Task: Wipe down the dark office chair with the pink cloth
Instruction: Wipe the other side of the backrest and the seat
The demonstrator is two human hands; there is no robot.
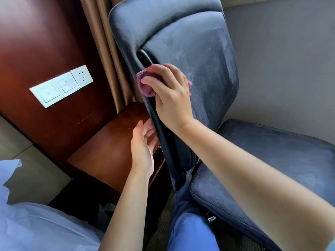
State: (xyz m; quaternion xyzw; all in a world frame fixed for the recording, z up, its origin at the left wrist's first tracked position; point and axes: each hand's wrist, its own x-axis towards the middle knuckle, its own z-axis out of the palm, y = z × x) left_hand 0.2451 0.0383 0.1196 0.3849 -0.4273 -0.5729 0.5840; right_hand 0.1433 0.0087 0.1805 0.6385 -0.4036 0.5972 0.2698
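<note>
One pink cloth [145,84] is bunched against the left edge of the dark office chair [192,57] backrest, about halfway up, where the padded front panel meets the side rim; the right hand [170,98] presses it there, fingers [154,81] curled over the top of the wad and gripping it, with pink fabric showing at the fingertips and again past the knuckles on the far side; the left hand [142,147] sits lower at the same side edge of the backrest, palm turned toward the chair, fingers loosely spread and fairly straight, their tips touching the rim or slipping just behind it, though which I cannot tell; the backrest surface carries pale, dusty streaks, as does the seat [272,160] to the right; a low reddish-brown wooden desk [108,151] stands just beside the chair on the left, its near right corner close behind the backrest; above it, a dark wood panel holds white switches and a socket [61,86]; tan curtains [108,57] hang behind the chair; blue trousers [192,229] show below.
</note>
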